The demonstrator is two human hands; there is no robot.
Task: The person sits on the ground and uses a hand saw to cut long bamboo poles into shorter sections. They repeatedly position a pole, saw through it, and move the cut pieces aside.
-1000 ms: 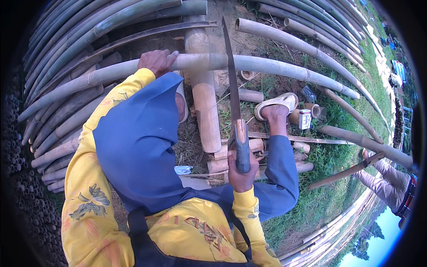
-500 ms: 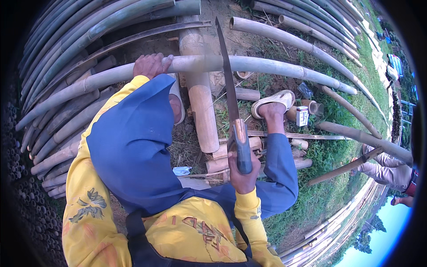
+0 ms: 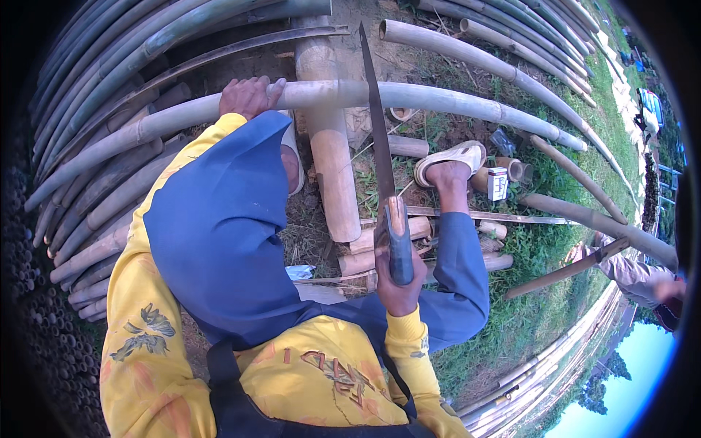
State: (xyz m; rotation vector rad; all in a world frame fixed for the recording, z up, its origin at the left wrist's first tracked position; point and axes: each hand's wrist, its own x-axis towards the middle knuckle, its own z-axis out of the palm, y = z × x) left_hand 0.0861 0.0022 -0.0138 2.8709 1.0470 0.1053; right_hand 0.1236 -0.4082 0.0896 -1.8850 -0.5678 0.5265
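My left hand (image 3: 252, 97) is closed over the top of a long pale bamboo pole (image 3: 453, 104), which runs from left to right in front of me. In a closed grip, my right hand (image 3: 401, 287) holds a handsaw (image 3: 382, 150) by its dark handle. The saw's long blade points away from me and crosses the pole to the right of my left hand. Beneath the pole, a thick bamboo log (image 3: 334, 186) lies lengthwise, and the pole passes over it. How deep the blade sits in the pole cannot be made out.
Stacked bamboo poles (image 3: 109, 175) fill the left side. Another long pole (image 3: 467, 62) lies at the far right. Short bamboo offcuts (image 3: 394, 235) and a small white box (image 3: 497, 184) are near my right foot. A person (image 3: 635, 277) is at the right edge.
The saw and both hands stay almost in place; the whole view shifts slightly. At the right edge, the other person's legs and hand have changed position.
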